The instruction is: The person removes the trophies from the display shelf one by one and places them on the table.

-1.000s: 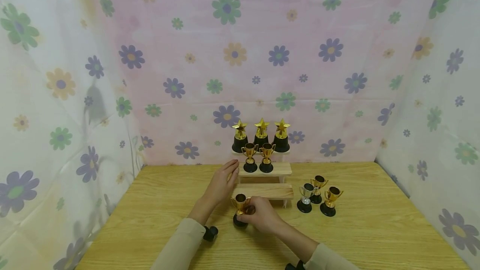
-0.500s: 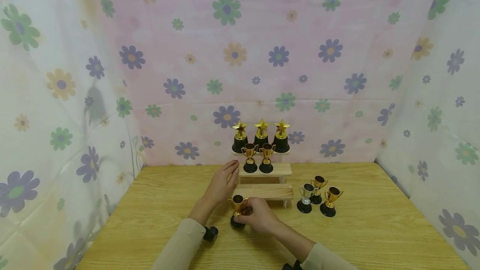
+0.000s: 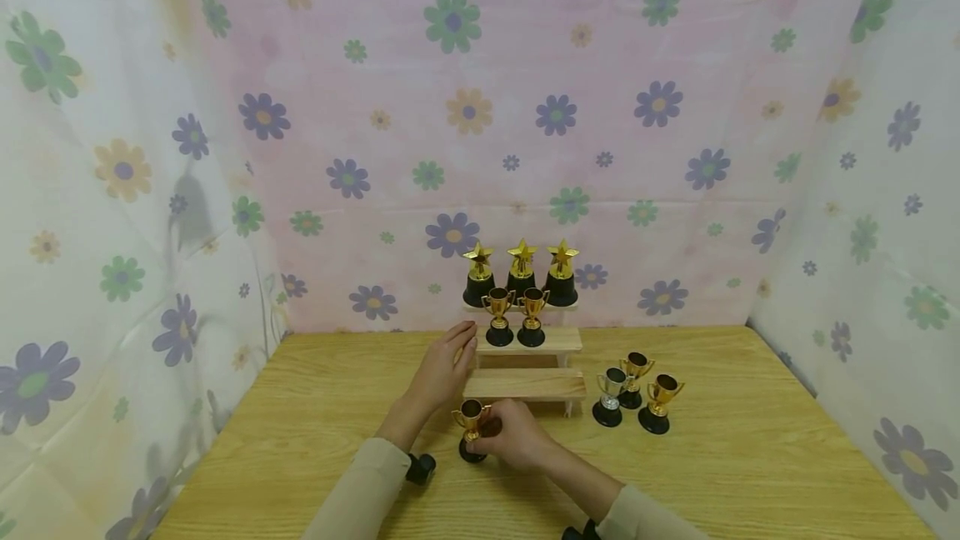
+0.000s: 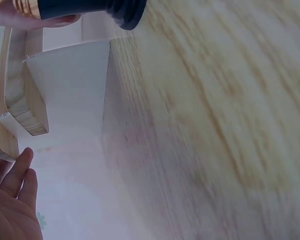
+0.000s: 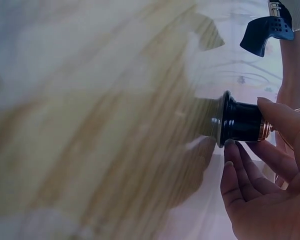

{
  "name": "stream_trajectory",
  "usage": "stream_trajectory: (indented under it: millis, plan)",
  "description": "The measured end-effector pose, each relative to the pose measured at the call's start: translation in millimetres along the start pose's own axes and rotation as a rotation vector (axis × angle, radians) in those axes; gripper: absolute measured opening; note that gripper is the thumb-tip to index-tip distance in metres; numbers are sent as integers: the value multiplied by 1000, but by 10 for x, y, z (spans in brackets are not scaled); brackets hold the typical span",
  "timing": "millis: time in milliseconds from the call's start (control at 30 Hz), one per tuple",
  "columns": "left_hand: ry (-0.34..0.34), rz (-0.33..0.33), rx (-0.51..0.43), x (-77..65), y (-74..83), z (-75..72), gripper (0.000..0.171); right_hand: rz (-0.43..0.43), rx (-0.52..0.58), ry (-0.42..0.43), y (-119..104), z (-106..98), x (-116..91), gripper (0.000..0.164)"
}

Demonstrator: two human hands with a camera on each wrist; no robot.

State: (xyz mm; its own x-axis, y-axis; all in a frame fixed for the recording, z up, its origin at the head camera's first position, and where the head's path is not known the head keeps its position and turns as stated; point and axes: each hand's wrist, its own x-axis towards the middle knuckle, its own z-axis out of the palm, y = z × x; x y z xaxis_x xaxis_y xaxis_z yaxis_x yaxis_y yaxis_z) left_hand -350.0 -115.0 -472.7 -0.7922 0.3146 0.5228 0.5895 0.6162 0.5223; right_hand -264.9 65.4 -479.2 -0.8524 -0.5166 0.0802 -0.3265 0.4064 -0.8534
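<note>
In the head view my right hand (image 3: 513, 437) pinches a small gold trophy cup (image 3: 471, 415) by its stem and black base, in front of the lowest step of a wooden display stand (image 3: 525, 386). The right wrist view shows thumb and fingers around the black base (image 5: 242, 121), its underside close to the table; I cannot tell whether they touch. My left hand (image 3: 442, 365) lies along the stand's left side, fingers fairly straight. Two gold trophy cups (image 3: 532, 315) stand on the middle step. Three gold star trophies (image 3: 522, 273) occupy the top step.
Right of the stand, a silver trophy cup (image 3: 609, 398) and two gold cups (image 3: 660, 402) stand on the wooden table (image 3: 750, 457). Flowered cloth (image 3: 480, 173) encloses the back and both sides. A black wrist camera (image 3: 422, 467) sits by the left cuff.
My right hand and its trophy cup have shifted slightly left and toward me. The left hand stays at the stand's side, and the standing trophies keep their places.
</note>
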Motion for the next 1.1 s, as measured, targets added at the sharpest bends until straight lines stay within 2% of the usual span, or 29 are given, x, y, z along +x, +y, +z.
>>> stream_trajectory:
  millis: [600, 867, 1100]
  plan:
    - [-11, -8, -1, -28, 6, 4, 44, -6, -22, -20, 11, -23, -40, 19]
    - [0, 2, -5, -9, -6, 0, 43, -50, -118, -7, 6, -167, -101, 28]
    - [3, 13, 11, 17, -16, 0, 43, -52, -137, 1, -35, -348, -187, 37]
